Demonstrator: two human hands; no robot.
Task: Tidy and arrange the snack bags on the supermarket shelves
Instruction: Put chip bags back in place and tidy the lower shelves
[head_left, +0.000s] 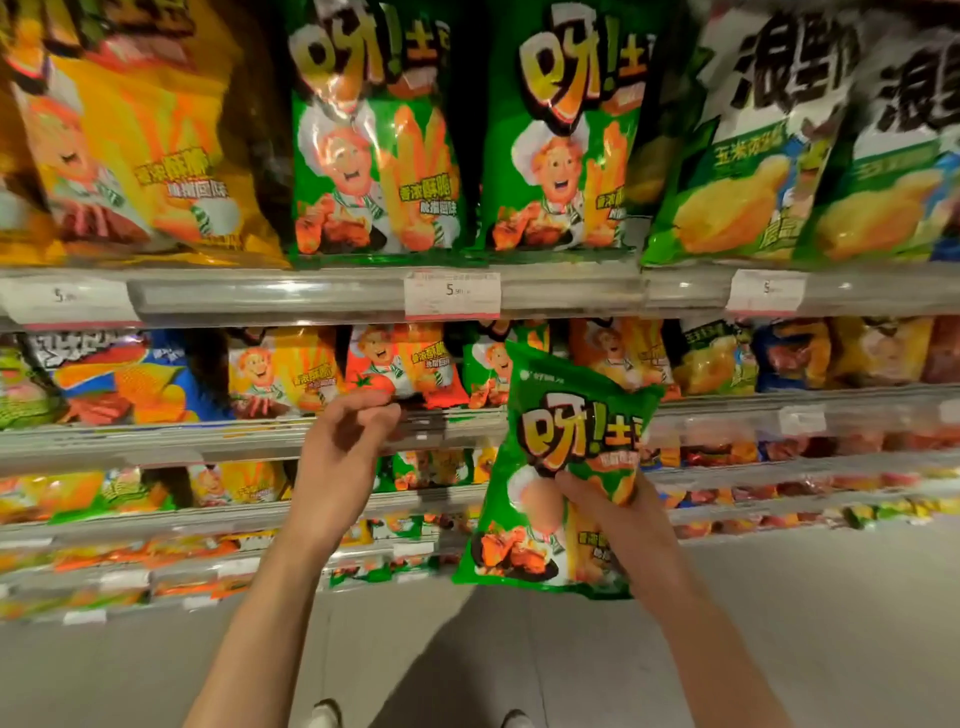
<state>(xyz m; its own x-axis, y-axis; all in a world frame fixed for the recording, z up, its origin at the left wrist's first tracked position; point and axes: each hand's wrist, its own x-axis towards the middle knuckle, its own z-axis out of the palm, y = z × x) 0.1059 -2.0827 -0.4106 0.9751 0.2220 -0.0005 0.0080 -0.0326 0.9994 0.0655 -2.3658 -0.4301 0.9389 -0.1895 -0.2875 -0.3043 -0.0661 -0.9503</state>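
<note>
My right hand (597, 499) grips the upright green bag (561, 467), below its matching row; left hand (348, 441) hangs loosely curled, empty.

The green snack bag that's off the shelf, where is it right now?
In the head view, right of centre: the right hand grips the green snack bag, held before the lower shelves.
</note>
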